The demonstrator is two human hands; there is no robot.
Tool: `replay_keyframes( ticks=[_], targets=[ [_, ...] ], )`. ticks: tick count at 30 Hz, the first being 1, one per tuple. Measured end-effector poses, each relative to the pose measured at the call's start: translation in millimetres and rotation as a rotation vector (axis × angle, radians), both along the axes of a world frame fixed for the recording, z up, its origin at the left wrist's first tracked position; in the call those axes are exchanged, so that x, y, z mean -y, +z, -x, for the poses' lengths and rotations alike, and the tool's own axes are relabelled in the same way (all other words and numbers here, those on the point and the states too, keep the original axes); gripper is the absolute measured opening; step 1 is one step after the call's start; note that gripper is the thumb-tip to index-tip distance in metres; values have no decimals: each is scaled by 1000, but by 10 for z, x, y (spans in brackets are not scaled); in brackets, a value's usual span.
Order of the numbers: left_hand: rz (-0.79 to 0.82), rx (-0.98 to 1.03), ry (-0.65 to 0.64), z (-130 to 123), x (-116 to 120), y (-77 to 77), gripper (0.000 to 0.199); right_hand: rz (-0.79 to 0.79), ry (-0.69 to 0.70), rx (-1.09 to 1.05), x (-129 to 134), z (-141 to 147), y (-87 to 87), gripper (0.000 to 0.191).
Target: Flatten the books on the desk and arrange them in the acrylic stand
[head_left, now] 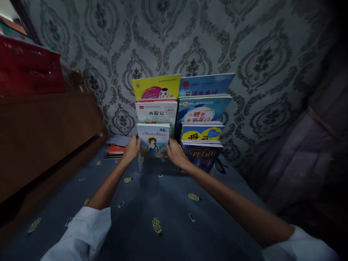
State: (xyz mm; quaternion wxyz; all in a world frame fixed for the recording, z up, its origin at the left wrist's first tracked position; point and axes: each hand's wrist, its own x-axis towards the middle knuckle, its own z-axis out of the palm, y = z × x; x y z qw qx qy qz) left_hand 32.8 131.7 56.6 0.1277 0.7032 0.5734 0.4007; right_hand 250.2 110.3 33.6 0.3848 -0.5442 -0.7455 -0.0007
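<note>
Between my two hands is a book with a girl in a hat on its cover [153, 143], upright at the front of the left column of books. My left hand [132, 148] grips its left edge, and my right hand [175, 151] grips its right edge. Behind it stand a white book [156, 112] and a taller yellow book [157, 86]. The right column holds a dark blue book [201, 156] in front, then a blue and yellow one [201, 133], a teal one [203, 110] and a blue one [206, 82]. A clear stand edge [140, 163] shows below my left hand.
The books stand on a dark blue patterned cloth [136, 217] against a patterned wall [163, 43]. Black glasses [220, 166] lie at the right. Flat books or papers [115, 150], a wooden panel [49, 130] and a red box [29, 69] are at the left. A curtain [301, 145] hangs right.
</note>
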Motion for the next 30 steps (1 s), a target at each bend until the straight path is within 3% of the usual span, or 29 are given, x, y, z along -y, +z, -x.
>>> replay_keyframes(
  ticks=[9,16,22,30],
  targets=[
    [48,-283,168,-135,175,128,24,-1,-44,-22,-41,24,-43,31],
    [72,-428,255,-236,209,137,27,-1,-87,-53,-99,107,-82,37],
    [64,-494,299,-352,215,101,28,-7,-103,-73,-153,146,-86,35],
    [73,-499,305,-376,178,67,29,-47,-94,-119,-155,169,-157,49]
  ],
)
